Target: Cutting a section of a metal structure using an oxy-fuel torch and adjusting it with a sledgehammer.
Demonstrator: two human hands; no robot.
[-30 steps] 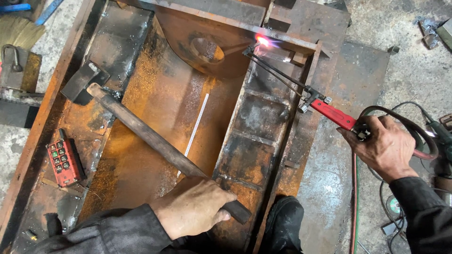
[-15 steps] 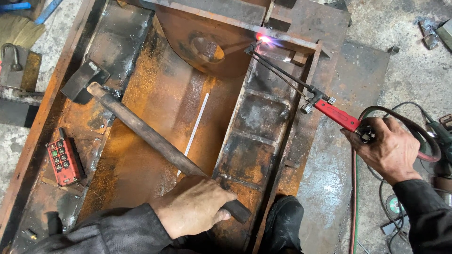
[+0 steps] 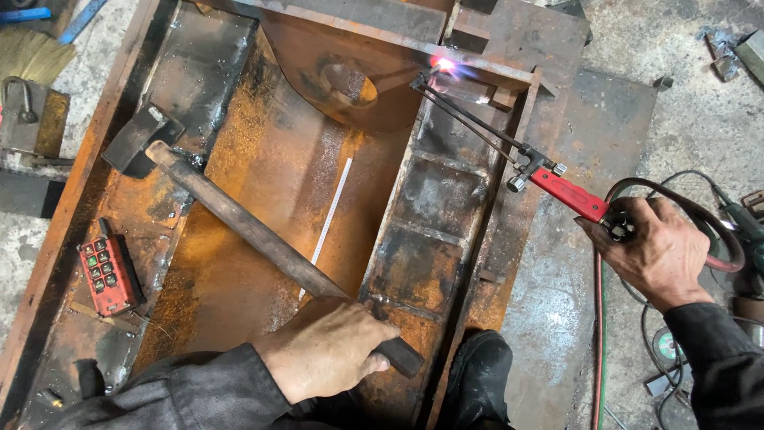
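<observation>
Barely shifted since earlier: right hand fingers wrapped on red-handled cutting torch, flame at rusty steel frame, upper centre; left hand clenched around long-handled sledgehammer.

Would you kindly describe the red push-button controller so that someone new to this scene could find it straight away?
Start from the big rusty steel frame that fills the middle of the view and go to its left rail, below the sledgehammer head. There lies the controller, a small red box with two columns of buttons. It is the only red thing on that side; the red-handled torch is far right, in the right hand.
</observation>
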